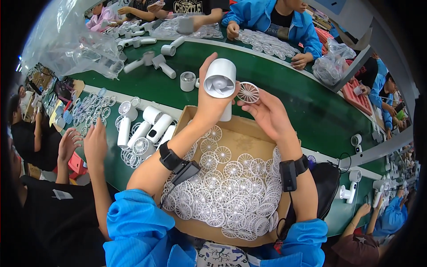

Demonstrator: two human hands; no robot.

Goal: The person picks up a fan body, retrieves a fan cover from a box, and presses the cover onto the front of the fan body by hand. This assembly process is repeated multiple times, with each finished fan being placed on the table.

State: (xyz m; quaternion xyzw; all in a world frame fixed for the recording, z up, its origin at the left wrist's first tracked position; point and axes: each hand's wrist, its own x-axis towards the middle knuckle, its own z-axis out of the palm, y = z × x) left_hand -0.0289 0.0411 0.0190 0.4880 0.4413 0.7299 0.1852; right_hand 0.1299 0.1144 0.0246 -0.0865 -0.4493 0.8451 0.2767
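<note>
"White plastic fan bodies [141,133] crowd the left, and a cardboard box [242,141] heaped with loose grilles [222,191] stands close in front."

"And the hands?"

"Left hand [211,101] wrapped round an upright fan [220,73]; right hand [272,115] pinching a spoked disc [248,92] just beside it, near the box's far edge."

"Surface, room?"

"Green worktop [307,120], a clear plastic bag [71,44] at far left, co-workers [261,15] across."

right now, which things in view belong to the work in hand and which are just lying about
Belong to it:
white plastic cylinder-headed fan body, in left fingers
thin white spoked disc, in right fingers
open brown cardboard box of similar discs

Seemingly lying about:
crumpled clear plastic bag, upper left
white plastic fan bodies left of the box
</note>
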